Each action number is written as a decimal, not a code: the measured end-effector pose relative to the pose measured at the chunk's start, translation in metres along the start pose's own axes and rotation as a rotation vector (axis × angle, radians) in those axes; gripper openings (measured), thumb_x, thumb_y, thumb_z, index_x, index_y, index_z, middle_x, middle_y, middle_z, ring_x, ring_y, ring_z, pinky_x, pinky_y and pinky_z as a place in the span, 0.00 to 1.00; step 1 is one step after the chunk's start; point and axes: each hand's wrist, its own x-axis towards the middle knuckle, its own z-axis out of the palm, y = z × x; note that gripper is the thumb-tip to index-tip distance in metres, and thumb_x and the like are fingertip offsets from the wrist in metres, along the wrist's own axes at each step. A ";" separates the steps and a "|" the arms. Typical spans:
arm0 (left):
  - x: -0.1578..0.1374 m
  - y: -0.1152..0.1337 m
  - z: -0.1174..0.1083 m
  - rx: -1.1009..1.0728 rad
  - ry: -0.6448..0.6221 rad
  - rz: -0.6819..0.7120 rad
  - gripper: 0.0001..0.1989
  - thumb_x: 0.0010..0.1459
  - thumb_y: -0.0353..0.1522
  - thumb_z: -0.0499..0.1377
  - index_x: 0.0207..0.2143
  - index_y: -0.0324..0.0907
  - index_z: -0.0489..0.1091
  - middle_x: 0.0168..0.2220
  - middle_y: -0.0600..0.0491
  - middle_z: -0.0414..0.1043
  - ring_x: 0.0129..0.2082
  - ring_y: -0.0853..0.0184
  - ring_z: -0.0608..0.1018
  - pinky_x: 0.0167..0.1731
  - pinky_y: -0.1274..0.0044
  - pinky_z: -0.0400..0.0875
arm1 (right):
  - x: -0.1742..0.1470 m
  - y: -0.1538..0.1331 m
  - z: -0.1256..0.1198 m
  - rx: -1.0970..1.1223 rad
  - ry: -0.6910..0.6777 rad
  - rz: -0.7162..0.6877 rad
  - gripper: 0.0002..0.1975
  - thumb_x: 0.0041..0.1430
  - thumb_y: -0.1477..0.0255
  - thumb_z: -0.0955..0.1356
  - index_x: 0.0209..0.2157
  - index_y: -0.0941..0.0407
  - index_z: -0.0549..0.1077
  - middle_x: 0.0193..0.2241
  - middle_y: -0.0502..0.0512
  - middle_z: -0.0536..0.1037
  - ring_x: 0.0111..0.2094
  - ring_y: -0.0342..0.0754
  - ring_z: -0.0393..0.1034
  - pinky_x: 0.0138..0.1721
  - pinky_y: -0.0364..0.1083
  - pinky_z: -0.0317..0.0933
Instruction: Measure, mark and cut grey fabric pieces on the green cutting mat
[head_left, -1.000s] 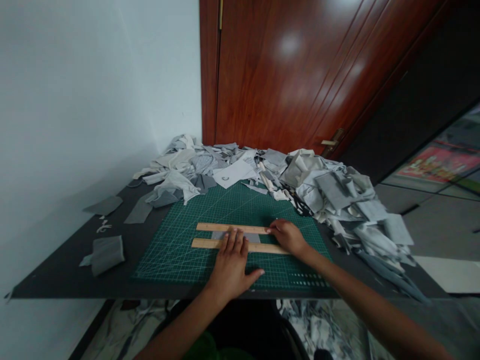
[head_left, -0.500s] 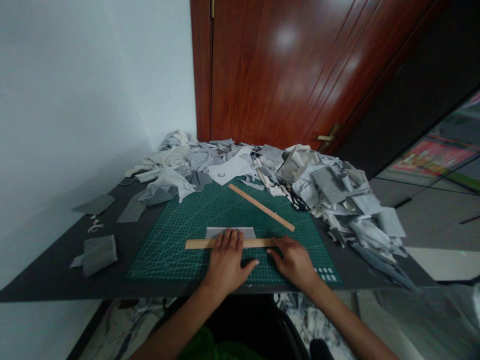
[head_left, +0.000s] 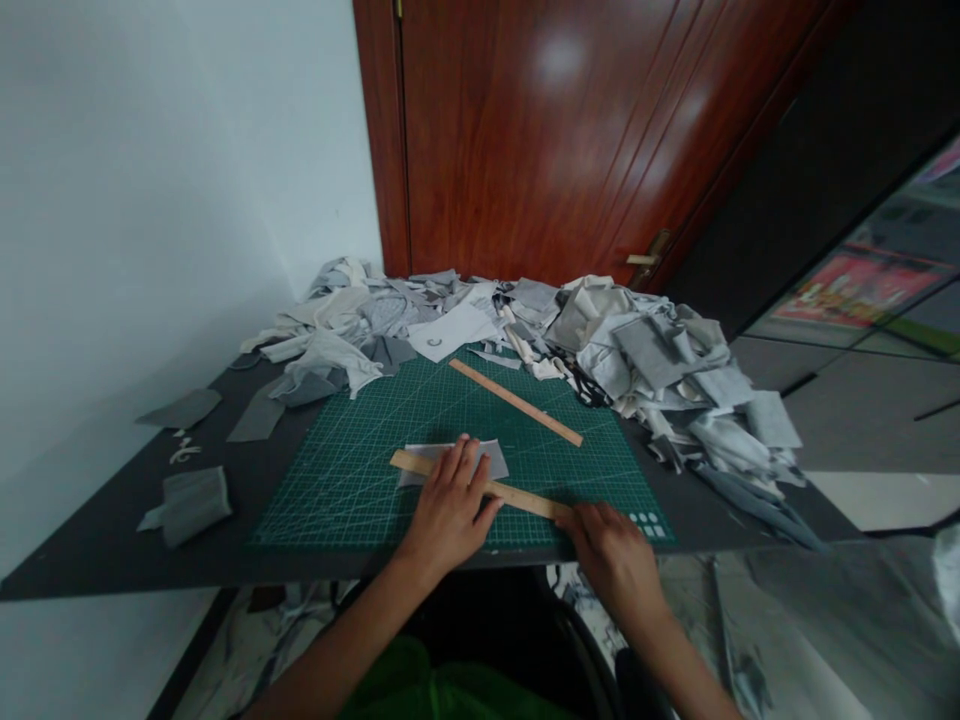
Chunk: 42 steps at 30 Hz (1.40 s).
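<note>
A wooden ruler (head_left: 529,499) lies slanted on the green cutting mat (head_left: 330,480), its right end nearer the table's front edge. Beneath it is a small light grey piece of cloth (head_left: 493,458), partly covered by my left hand (head_left: 450,505). That hand rests across the ruler and cloth with fingers stretched out. At the ruler's right end, my right hand (head_left: 611,550) has its fingers closed around the tip. A second wooden ruler (head_left: 517,402) lies diagonally farther back on the mat, touched by neither hand.
Heaps of grey and white cloth scraps (head_left: 660,360) line the back and right of the dark table (head_left: 97,530). A folded grey cloth (head_left: 195,503) lies at the left. Behind stand a white wall (head_left: 187,150) and a wooden door (head_left: 517,150).
The near ruler has turned from level to slanted, its right end pulled toward me by my right hand. More of the cloth now shows beside my left hand. The view has shifted slightly.
</note>
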 end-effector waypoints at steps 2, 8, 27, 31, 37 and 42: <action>-0.001 -0.001 -0.001 -0.026 -0.003 0.011 0.22 0.70 0.39 0.57 0.61 0.38 0.68 0.70 0.38 0.61 0.73 0.48 0.59 0.68 0.55 0.59 | -0.008 0.002 0.000 0.024 -0.012 0.024 0.11 0.73 0.66 0.64 0.34 0.52 0.72 0.31 0.60 0.80 0.34 0.59 0.78 0.35 0.52 0.62; 0.001 -0.003 -0.004 -0.070 -0.089 -0.028 0.27 0.66 0.40 0.59 0.65 0.41 0.65 0.69 0.41 0.63 0.71 0.48 0.63 0.68 0.56 0.60 | -0.028 -0.005 0.002 0.231 -0.124 0.137 0.13 0.67 0.59 0.69 0.32 0.50 0.67 0.26 0.55 0.81 0.27 0.55 0.77 0.28 0.48 0.56; 0.004 0.010 -0.017 0.174 -0.061 -0.266 0.24 0.69 0.45 0.54 0.51 0.34 0.75 0.53 0.34 0.74 0.53 0.42 0.74 0.50 0.54 0.71 | -0.061 -0.072 0.029 1.502 -0.457 0.464 0.28 0.53 0.40 0.71 0.31 0.53 0.75 0.25 0.50 0.71 0.28 0.50 0.64 0.32 0.47 0.58; 0.002 0.003 -0.013 0.078 -0.010 -0.099 0.22 0.68 0.40 0.57 0.58 0.36 0.72 0.64 0.37 0.67 0.65 0.43 0.66 0.60 0.54 0.65 | -0.056 -0.090 0.018 1.547 -0.308 0.553 0.29 0.54 0.40 0.71 0.28 0.53 0.72 0.23 0.47 0.65 0.25 0.46 0.57 0.28 0.44 0.54; 0.003 -0.003 -0.011 0.024 -0.073 -0.063 0.14 0.71 0.33 0.54 0.52 0.40 0.76 0.56 0.44 0.75 0.57 0.50 0.74 0.56 0.58 0.69 | -0.047 -0.114 0.002 1.499 -0.186 0.506 0.33 0.56 0.37 0.67 0.27 0.55 0.69 0.23 0.46 0.60 0.25 0.44 0.53 0.26 0.43 0.51; 0.004 0.000 -0.016 0.096 -0.070 -0.141 0.09 0.68 0.29 0.56 0.42 0.42 0.77 0.48 0.45 0.78 0.49 0.51 0.76 0.49 0.59 0.71 | -0.052 -0.118 0.004 1.421 -0.167 0.414 0.32 0.60 0.38 0.64 0.26 0.55 0.68 0.22 0.45 0.59 0.25 0.44 0.52 0.26 0.44 0.49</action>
